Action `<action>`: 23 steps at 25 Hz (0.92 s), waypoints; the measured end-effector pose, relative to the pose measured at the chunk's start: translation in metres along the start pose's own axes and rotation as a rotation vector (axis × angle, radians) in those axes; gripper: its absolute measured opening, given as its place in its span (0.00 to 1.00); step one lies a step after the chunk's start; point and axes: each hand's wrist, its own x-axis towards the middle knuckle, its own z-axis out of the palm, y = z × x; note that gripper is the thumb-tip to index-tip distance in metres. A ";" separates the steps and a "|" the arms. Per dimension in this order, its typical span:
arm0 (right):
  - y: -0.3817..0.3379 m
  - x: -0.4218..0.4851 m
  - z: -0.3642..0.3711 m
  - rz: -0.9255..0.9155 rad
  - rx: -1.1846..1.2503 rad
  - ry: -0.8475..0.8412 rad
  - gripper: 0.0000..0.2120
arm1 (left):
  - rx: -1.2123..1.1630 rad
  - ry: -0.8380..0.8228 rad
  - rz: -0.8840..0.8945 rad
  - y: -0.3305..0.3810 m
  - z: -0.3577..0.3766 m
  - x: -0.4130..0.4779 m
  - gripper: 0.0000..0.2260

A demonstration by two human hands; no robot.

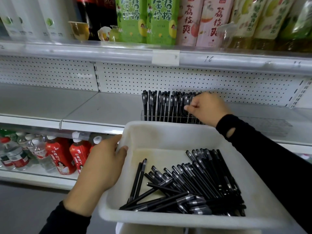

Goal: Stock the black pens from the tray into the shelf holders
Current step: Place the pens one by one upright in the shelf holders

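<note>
A white plastic tray [170, 130] fills the lower middle, with several black pens [194, 186] heaped in its right half. My left hand [103, 166] grips the tray's left rim, thumb inside the wall. On the middle shelf stands a clear holder [146, 116] with several black pens [162, 103] upright in it. My right hand [207, 108] is at the right end of that row, fingers curled and pinching a pen there; the pen is mostly hidden by the hand. More of the clear holder [263, 127] runs on to the right, with no pens in it.
The grey shelf board [94, 107] stretches left of the holder, backed by white pegboard [168, 78]. Drink bottles and pouches [158, 21] line the shelf above. Red and clear bottles [57, 154] stand on the shelf below left. A price rail [165, 57] overhangs the pens.
</note>
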 end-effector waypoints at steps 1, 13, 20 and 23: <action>-0.009 -0.016 -0.005 -0.045 0.015 -0.134 0.20 | -0.002 -0.001 -0.002 0.001 0.000 0.000 0.12; -0.029 -0.071 0.035 -0.069 -0.292 -0.763 0.13 | 0.008 0.000 -0.001 0.006 -0.002 -0.007 0.14; -0.020 -0.065 0.022 0.016 0.193 -0.729 0.10 | 0.004 0.006 0.004 0.006 -0.002 -0.008 0.13; -0.017 -0.063 0.021 0.038 0.422 -0.719 0.08 | -0.003 0.003 0.001 0.005 -0.001 -0.006 0.14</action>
